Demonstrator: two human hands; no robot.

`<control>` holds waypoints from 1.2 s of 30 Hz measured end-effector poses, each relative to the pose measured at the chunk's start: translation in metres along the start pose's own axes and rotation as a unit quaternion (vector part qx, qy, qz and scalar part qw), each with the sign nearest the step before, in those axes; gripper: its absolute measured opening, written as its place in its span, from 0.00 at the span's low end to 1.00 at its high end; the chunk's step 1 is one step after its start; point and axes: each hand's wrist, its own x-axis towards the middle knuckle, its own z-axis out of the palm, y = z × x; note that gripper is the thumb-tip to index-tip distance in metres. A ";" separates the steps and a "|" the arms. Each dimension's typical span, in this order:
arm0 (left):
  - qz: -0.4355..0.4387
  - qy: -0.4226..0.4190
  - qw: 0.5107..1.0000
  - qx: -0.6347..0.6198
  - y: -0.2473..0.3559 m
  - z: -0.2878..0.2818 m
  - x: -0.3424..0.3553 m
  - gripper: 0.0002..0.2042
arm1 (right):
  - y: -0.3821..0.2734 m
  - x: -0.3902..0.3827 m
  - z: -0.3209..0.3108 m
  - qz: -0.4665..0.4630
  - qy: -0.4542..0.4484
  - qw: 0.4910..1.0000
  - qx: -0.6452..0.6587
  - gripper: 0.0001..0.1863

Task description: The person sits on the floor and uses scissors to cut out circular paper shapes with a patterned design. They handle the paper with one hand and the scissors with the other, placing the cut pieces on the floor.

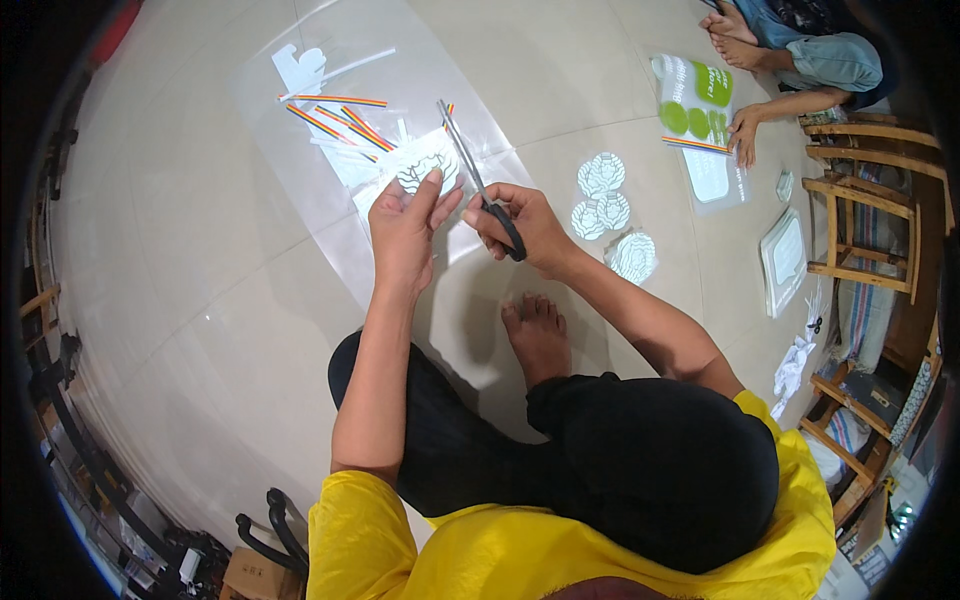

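Observation:
My left hand pinches a white sheet with a dark-lined flower pattern, thumb on top. In my right hand are scissors with black handles, blades pointing away from me along the sheet's right edge. Whether the blades touch the sheet I cannot tell. Beneath both hands a clear plastic sheet lies on the floor, bearing rainbow-striped strips and white paper scraps. Right of my right hand rest several round flower-patterned cutouts and another round cutout.
At the upper right, another person's hand touches a green-and-white printed bag. A stack of white sheets lies farther right, near wooden chairs. My bare foot is on the tiled floor; a cardboard box stands at lower left.

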 end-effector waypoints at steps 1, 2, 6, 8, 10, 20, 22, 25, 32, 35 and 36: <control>-0.002 -0.002 1.000 0.002 -0.002 -0.002 0.001 0.15 | -0.001 0.001 -0.001 -0.010 0.010 1.000 0.008 0.16; -0.004 -0.004 1.000 0.004 -0.003 -0.003 0.002 0.15 | -0.001 0.002 -0.002 -0.021 0.020 0.999 0.017 0.17; -0.036 -0.054 0.995 0.074 -0.003 0.001 -0.001 0.16 | -0.012 0.010 -0.015 -0.092 0.086 0.991 0.044 0.21; -0.063 -0.092 0.985 0.132 -0.006 0.001 -0.002 0.17 | -0.015 0.015 -0.028 -0.114 0.082 0.990 0.017 0.25; -0.073 -0.108 0.979 0.156 -0.010 -0.001 -0.003 0.17 | -0.026 0.013 -0.030 -0.120 0.091 0.989 -0.005 0.25; -0.077 -0.031 0.994 0.065 -0.011 -0.001 0.000 0.19 | -0.009 -0.008 -0.025 -0.125 0.078 0.989 0.010 0.24; -0.090 -0.050 0.994 0.045 -0.012 0.008 -0.003 0.18 | -0.005 -0.008 -0.019 -0.132 0.105 0.985 0.018 0.24; -0.071 -0.061 0.993 0.073 -0.017 0.007 -0.003 0.15 | 0.001 -0.008 -0.010 -0.148 0.132 0.980 0.026 0.24; -0.014 -0.019 0.997 0.068 -0.014 -0.001 0.004 0.13 | 0.027 -0.030 -0.011 -0.050 0.108 0.993 -0.017 0.22; -0.005 -0.032 0.998 0.058 -0.013 0.002 0.005 0.15 | 0.045 -0.048 -0.012 -0.024 0.066 0.997 -0.019 0.22; -0.003 -0.028 0.998 0.060 -0.012 0.002 0.005 0.16 | 0.046 -0.052 -0.012 -0.018 0.050 0.998 -0.018 0.22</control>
